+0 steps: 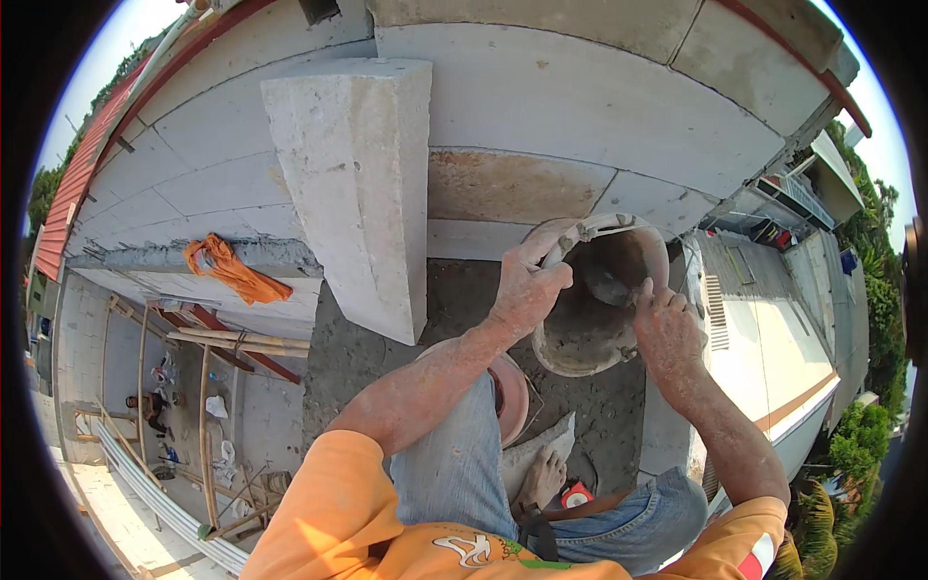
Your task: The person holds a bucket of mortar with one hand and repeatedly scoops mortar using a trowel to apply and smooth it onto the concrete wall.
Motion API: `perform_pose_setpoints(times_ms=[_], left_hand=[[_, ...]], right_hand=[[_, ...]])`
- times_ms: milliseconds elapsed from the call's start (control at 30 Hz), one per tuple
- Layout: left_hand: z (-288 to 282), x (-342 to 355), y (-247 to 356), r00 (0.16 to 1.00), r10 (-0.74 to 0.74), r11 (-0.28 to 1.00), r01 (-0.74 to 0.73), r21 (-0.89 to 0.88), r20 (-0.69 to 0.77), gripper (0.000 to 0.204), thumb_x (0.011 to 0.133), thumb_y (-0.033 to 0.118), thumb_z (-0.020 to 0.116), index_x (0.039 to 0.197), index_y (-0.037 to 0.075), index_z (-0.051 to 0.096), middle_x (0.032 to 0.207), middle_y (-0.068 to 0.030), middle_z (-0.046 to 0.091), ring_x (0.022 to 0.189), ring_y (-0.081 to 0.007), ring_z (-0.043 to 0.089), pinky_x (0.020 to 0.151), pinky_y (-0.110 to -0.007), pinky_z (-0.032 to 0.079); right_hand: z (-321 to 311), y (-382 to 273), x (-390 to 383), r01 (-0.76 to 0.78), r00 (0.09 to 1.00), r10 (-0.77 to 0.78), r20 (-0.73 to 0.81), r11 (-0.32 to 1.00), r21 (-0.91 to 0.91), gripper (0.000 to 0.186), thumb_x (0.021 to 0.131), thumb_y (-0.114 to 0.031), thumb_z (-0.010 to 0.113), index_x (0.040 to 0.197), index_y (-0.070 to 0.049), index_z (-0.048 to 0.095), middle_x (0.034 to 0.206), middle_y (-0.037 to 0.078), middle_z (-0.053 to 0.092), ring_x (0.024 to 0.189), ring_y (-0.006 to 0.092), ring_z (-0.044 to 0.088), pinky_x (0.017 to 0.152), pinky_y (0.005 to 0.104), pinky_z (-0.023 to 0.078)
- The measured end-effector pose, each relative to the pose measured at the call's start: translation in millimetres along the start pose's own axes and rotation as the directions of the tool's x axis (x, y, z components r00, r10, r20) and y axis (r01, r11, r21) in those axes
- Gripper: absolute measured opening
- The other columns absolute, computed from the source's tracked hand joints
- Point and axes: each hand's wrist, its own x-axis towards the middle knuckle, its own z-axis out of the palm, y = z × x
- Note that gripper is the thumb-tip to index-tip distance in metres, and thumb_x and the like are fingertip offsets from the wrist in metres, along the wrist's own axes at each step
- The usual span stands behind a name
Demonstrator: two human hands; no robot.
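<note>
A mortar-smeared bucket [570, 360] is tilted in front of me, its mouth toward me and grey residue inside. My left hand [530, 282] is closed on the left side of its rim, thumb bent over the edge. My right hand [669, 327] is at the right side of the mouth, fingers curled round the handle of a trowel. The trowel's grey blade [609, 288] lies inside the bucket against the dirty wall. Most of the handle is hidden by my fingers.
A large pale block [362, 193] stands left of the bucket, by the block wall [570, 82]. Beside my knee is a pinkish round container [512, 396]; near my foot, a red-and-white tape measure [576, 495]. An orange cloth [235, 271] hangs on a ledge. Far below left, a person [150, 408].
</note>
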Motion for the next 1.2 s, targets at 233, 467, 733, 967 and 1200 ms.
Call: perform_pose_setpoints(times_ms=[233, 467, 733, 967, 1200], left_hand=[[-11, 0, 0, 0.994, -0.105, 0.995, 0.105, -0.003, -0.028, 0.054, 0.071, 0.001, 0.061, 0.124, -0.002, 0.068, 0.083, 0.0062, 0.055, 0.073, -0.0055, 0.043, 0.067, -0.021, 0.038], [-3, -1, -4, 0.998, -0.047, 0.999, 0.047, 0.015, 0.034, 0.050, 0.071, 0.002, 0.061, 0.120, -0.004, 0.069, 0.083, 0.0060, 0.055, 0.074, -0.0066, 0.044, 0.068, -0.021, 0.038], [-9, 6, -9, 0.998, -0.056, 0.998, 0.056, -0.016, 0.009, 0.053, 0.071, 0.003, 0.061, 0.122, -0.003, 0.069, 0.085, 0.0039, 0.057, 0.073, -0.0074, 0.044, 0.067, -0.022, 0.039], [-5, 2, -14, 0.998, -0.046, 0.998, 0.047, -0.031, 0.035, 0.056, 0.071, 0.005, 0.061, 0.127, -0.002, 0.067, 0.085, 0.0045, 0.056, 0.073, -0.0068, 0.043, 0.066, -0.022, 0.039], [-5, 1, -1, 0.995, 0.084, 0.993, -0.088, 0.076, 0.060, 0.056, 0.070, -0.001, 0.060, 0.125, -0.003, 0.068, 0.088, 0.0034, 0.061, 0.074, -0.0061, 0.045, 0.071, -0.021, 0.041]], right_hand=[[-37, 3, 9, 0.134, 0.929, -0.197, 0.312, 0.968, 0.213, 0.051, 0.087, -0.014, 0.066, 0.134, 0.004, 0.057, 0.095, 0.014, 0.067, 0.088, 0.0256, 0.069, 0.069, 0.0338, 0.054], [-18, -4, 10, 0.113, 0.965, -0.116, 0.233, 0.993, 0.026, 0.050, 0.086, -0.016, 0.066, 0.130, 0.005, 0.058, 0.091, 0.015, 0.069, 0.084, 0.0280, 0.071, 0.066, 0.0390, 0.056], [-32, 43, 15, -0.124, 0.965, 0.007, 0.263, 0.894, 0.431, 0.041, 0.081, -0.007, 0.063, 0.122, -0.001, 0.059, 0.081, 0.019, 0.068, 0.079, 0.0376, 0.069, 0.066, 0.0509, 0.054], [3, 44, 21, -0.062, 0.991, 0.028, 0.134, 0.964, 0.258, 0.031, 0.086, -0.014, 0.066, 0.111, 0.003, 0.063, 0.090, 0.017, 0.069, 0.082, 0.0314, 0.073, 0.068, 0.0417, 0.058], [-13, 6, 13, 0.022, 0.974, -0.024, 0.227, 1.000, 0.010, 0.040, 0.084, -0.014, 0.070, 0.116, 0.008, 0.061, 0.095, 0.011, 0.068, 0.089, 0.0257, 0.071, 0.068, 0.0328, 0.056]])
